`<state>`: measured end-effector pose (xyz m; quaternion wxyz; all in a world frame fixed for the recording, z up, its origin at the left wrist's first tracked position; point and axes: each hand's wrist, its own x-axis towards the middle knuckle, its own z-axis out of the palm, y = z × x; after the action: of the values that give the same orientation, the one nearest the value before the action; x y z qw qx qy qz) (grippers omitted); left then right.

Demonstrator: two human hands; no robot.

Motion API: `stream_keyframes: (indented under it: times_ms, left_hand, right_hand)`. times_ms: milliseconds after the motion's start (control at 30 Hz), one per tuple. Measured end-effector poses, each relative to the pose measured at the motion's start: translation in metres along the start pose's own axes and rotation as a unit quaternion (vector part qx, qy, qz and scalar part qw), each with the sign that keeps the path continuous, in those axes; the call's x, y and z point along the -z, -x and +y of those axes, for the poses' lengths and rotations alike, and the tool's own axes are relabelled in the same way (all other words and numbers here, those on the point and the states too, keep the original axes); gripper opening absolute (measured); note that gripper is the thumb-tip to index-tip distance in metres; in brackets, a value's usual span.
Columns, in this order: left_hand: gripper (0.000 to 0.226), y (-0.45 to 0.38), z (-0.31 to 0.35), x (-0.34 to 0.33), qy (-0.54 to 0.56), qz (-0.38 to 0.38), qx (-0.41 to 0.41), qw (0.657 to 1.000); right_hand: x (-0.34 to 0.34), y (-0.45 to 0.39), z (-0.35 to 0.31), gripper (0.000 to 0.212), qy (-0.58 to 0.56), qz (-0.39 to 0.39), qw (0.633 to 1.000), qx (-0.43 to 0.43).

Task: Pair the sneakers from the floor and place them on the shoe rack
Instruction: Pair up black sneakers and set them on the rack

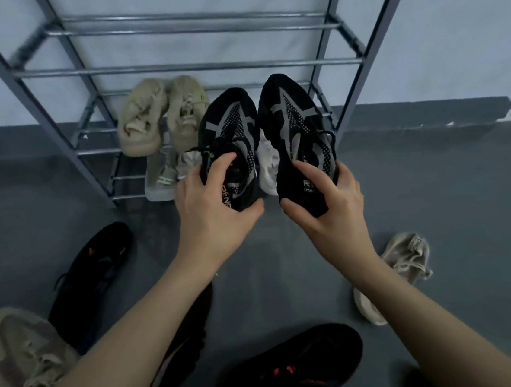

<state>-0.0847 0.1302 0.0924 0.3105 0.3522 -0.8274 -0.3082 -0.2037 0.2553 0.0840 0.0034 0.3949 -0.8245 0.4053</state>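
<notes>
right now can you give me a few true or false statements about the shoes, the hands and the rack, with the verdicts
1. Each hand holds one black sneaker: left hand and right hand. True.
2. The beige pair sits on the shoe rack. True.
3. The top rack bars hold shoes. False, they are bare.
4. Both held sneakers point toes toward the person. False, toes point at the rack.
5. A black sneaker with red marks lies on the floor. True.

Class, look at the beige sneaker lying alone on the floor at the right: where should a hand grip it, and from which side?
Grip the beige sneaker at its open collar with the pull tab, coming from above: the opening faces up and nothing crowds it.
</notes>
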Motion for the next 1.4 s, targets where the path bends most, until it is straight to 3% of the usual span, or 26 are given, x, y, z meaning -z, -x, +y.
stream_keyframes:
  times_ms: [433,633,833,933,1200,1400]
  left_hand:
    - [0.065,-0.146,-0.020,-0.074,-0.032,-0.021,0.040,0.998]
    - [0.065,-0.189,-0.032,-0.100,-0.053,-0.067,0.048,0.995]
    - [0.083,-0.183,-0.052,-0.103,-0.106,-0.176,0.025,0.978]
    - [0.085,-0.185,-0.056,-0.100,-0.067,-0.195,0.029,0.978]
    - [0.080,-0.174,-0.067,-0.110,-0.015,-0.090,-0.007,0.996]
    - [0.079,-0.184,-0.069,-0.112,-0.064,-0.135,0.001,0.989]
  right_hand:
    - [-0.050,-0.159,0.043,0.047,-0.004,-0.003,1.000,-0.009]
    - [-0.075,-0.197,0.059,0.040,0.014,0.030,0.999,-0.023]
    - [-0.088,-0.174,0.083,0.061,0.031,-0.066,0.996,-0.045]
    - [-0.089,-0.178,0.082,0.062,0.039,-0.079,0.995,-0.056]
    - [-0.100,-0.174,0.080,0.042,0.017,-0.046,0.998,-0.037]
    - [-0.102,-0.186,0.077,0.043,0.061,-0.066,0.995,-0.043]
